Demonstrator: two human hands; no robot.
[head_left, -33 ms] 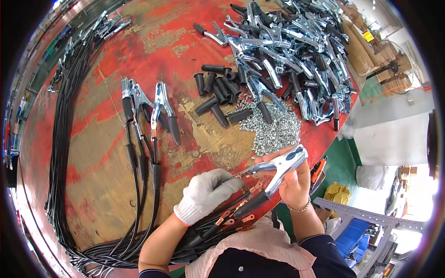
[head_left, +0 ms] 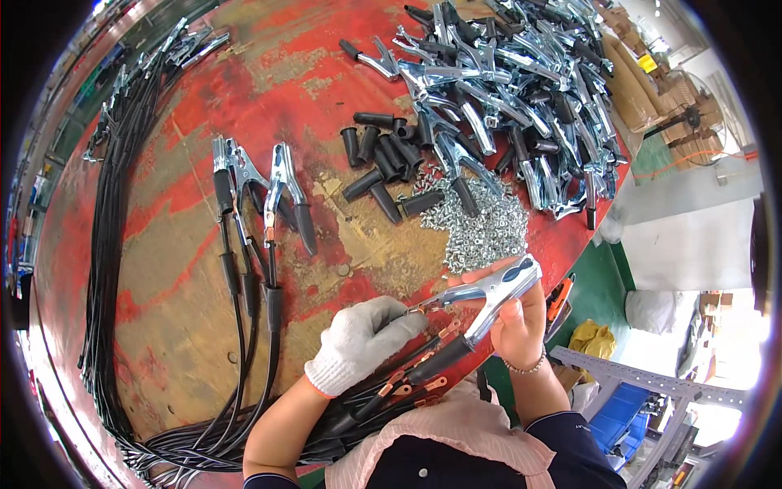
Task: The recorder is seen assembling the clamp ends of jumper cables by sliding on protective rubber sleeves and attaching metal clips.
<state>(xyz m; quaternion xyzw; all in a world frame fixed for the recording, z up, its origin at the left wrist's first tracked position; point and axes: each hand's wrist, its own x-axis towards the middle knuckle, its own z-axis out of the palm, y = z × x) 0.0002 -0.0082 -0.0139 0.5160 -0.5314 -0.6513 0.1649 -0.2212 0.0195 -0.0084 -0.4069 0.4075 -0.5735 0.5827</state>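
A silver metal cable clamp (head_left: 503,285) lies across my right hand (head_left: 521,330), which is bare and closed around it with the thumb on one handle. One clamp handle wears a black sleeve (head_left: 440,361). My left hand (head_left: 358,338), in a white knitted glove, is pinched at the end of the other handle. A bit of copper, apparently a cable lug (head_left: 418,309), shows at its fingertips; the glove hides the rest. Below the hands lie black cables with copper lugs (head_left: 438,383).
A heap of clamps (head_left: 505,81) covers the far right of the red, worn table (head_left: 301,49). Black sleeves (head_left: 391,155) and small metal screws (head_left: 485,232) lie before it. Several clamps joined to cables (head_left: 281,179) rest left of centre, beside a long cable bundle (head_left: 114,236).
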